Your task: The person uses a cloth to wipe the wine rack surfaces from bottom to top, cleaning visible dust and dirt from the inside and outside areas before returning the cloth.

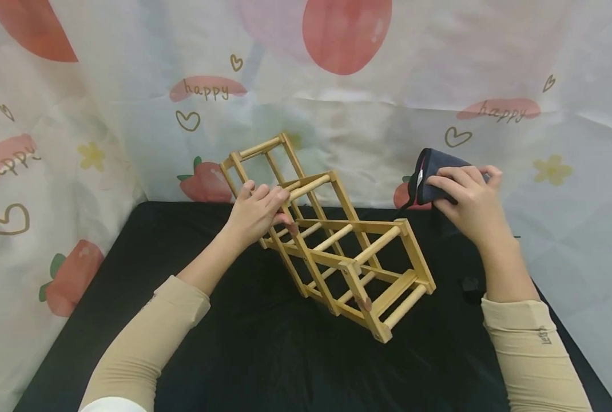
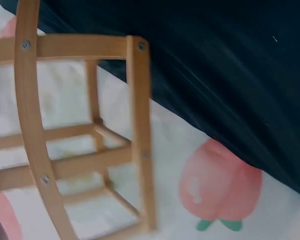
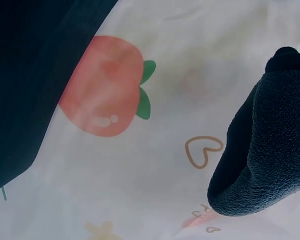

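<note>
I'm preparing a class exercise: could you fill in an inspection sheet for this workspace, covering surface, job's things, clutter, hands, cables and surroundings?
Surface: black cloth, lightly creased.
Job's things: stepped wooden rack; dark blue fabric item, raised beside it.
Clutter: small dark object near the right forearm, too dark to identify.
Hands: left hand grips the rack; right hand grips the fabric item.
Cables: nothing seen.
Surroundings: pale backdrop with fruit, hearts and "happy" prints.

Black cloth surface [image 1: 254, 360], small dark object [image 1: 472, 288] at right.
</note>
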A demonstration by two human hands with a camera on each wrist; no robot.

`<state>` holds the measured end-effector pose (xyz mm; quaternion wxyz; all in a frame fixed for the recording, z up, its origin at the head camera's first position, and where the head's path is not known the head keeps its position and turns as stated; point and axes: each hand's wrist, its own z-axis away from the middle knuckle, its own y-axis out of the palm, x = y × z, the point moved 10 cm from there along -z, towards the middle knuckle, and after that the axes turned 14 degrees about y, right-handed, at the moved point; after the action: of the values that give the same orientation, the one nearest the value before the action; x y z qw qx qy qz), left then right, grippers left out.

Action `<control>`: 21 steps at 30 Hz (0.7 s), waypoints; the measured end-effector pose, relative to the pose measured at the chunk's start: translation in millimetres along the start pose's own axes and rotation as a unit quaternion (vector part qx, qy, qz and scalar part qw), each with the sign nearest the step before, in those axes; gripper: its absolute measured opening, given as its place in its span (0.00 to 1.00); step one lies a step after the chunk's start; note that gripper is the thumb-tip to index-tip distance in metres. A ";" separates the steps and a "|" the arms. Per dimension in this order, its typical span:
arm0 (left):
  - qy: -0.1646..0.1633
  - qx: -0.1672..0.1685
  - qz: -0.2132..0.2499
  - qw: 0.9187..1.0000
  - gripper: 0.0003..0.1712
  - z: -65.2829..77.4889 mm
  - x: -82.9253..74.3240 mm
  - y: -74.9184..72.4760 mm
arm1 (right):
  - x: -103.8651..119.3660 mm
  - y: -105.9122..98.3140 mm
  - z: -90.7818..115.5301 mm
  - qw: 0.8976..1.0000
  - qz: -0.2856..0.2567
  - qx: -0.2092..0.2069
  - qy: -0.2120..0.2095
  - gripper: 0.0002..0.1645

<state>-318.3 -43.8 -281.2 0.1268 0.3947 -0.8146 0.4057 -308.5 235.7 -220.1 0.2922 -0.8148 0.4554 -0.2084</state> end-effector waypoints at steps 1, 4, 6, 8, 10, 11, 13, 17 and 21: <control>-0.003 0.000 -0.009 1.000 0.30 -1.7 -1.5 0.0 | -1.0 -1.1 0.0 1.000 0.001 -0.001 0.002 0.21; -0.017 0.010 -0.032 0.999 0.31 -6.6 -4.8 1.6 | -5.0 -5.4 -0.3 1.000 0.005 -0.012 0.011 0.20; -0.026 0.018 -0.043 0.999 0.30 -8.8 -6.0 3.0 | -8.4 -9.4 -0.4 0.999 0.009 -0.024 0.019 0.19; -0.034 0.026 -0.059 0.997 0.29 -9.9 -7.0 3.5 | -12.5 -14.7 -0.4 0.999 0.007 -0.043 0.030 0.18; -0.036 0.030 -0.071 0.996 0.28 -10.7 -8.2 3.6 | -16.8 -21.1 -0.2 0.997 0.004 -0.066 0.042 0.16; -0.036 0.031 -0.075 0.996 0.27 -11.3 -8.9 3.4 | -18.7 -24.2 0.1 0.996 0.006 -0.077 0.047 0.15; -0.038 0.031 -0.080 0.996 0.26 -12.8 -10.1 2.7 | -21.9 -30.3 0.2 0.994 0.003 -0.098 0.057 0.14; -0.043 0.028 -0.079 0.996 0.26 -18.1 -13.6 2.0 | -25.9 -39.8 -0.1 0.990 0.009 -0.125 0.070 0.12; -0.058 0.039 -0.083 0.994 0.26 -24.2 -16.9 4.4 | -29.9 -50.3 1.1 0.983 0.010 -0.156 0.094 0.10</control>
<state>-313.2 -14.6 -277.2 0.0971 0.4889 -0.7686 0.4011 -291.6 282.7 -189.7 0.1197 -0.8226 0.5157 -0.2076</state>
